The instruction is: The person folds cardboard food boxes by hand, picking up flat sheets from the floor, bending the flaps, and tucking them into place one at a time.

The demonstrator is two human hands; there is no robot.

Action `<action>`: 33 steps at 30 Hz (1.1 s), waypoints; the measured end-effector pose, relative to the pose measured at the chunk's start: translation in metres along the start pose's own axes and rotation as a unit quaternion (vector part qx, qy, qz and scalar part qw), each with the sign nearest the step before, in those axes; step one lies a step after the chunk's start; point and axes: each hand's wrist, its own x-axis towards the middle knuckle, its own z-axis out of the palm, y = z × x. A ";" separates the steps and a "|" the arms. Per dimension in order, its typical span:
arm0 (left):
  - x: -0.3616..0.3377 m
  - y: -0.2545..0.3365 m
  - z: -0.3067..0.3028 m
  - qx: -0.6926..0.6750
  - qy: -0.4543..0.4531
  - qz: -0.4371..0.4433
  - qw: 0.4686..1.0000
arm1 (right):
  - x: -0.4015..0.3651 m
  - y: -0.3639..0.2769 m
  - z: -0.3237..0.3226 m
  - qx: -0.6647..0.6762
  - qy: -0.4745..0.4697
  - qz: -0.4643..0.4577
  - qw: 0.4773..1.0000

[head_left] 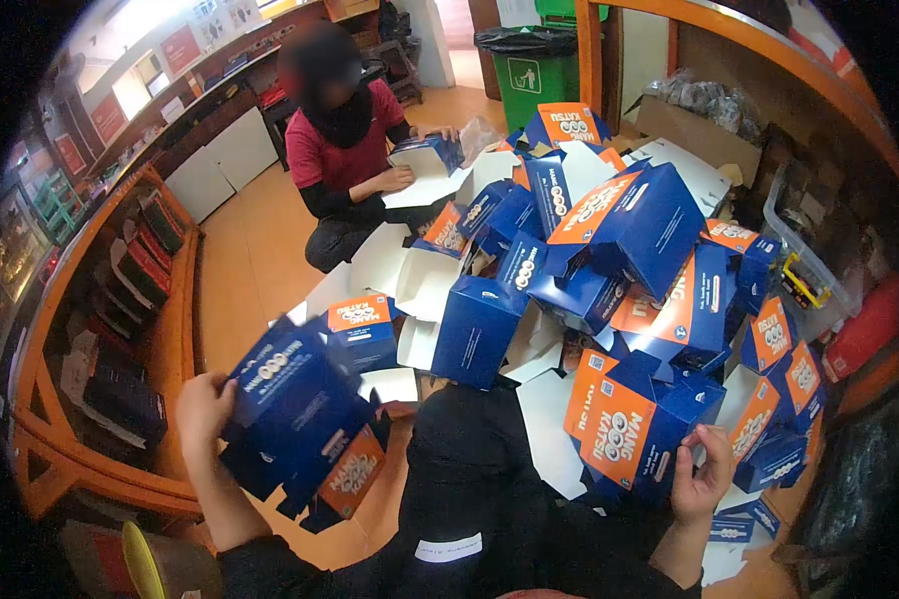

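My left hand (206, 411) grips the edge of a blue and orange cardboard food box (295, 399), which looks unfolded and hangs over the floor at left. On the right, the curled fingers of my right hand (704, 471) are closed at the edge of another food box (614, 424), its orange panel printed "MANG KATSU". This box looks partly folded, with blue flaps at its top. Between my hands and beyond them lies a heap of folded boxes, among them a blue box (477, 331) and a large box (644, 220).
Across the heap a person (345, 150) in a red shirt sits on the floor, holding a box (428, 165). A wooden shelf (120, 439) runs along the left. A green bin (539, 85) stands behind, and a clear plastic container (819, 260) is at right.
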 end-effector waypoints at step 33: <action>-0.060 0.152 -0.002 -0.153 0.170 0.632 0.740 | 0.046 -0.083 0.058 -0.066 -0.165 -0.133 0.975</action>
